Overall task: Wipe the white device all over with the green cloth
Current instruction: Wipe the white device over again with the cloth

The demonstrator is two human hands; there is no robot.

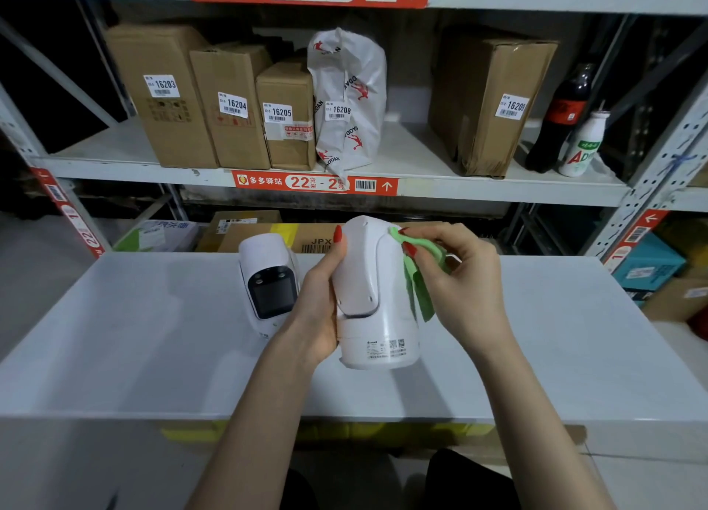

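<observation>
White device (373, 295) up off the table (153, 356), held in the air over the middle of it, base toward the camera, printed label and QR code showing low on its side. Left hand (325, 295) wraps its left side, thumb up along the top edge, fingers hidden behind the body. Right hand (456, 276) pinches the green cloth (419, 279) between thumb and fingertips, pressing it onto the device's upper right shoulder; loose cloth ends hang down the right flank. Second device (270, 283) stands on the table just left of the left hand, dark screen facing us. Behind, a shelf (421, 164) carries numbered boxes (230, 103), a white bag (350, 99), a dark bottle (563, 118) and a white bottle (584, 145) beside it.
</observation>
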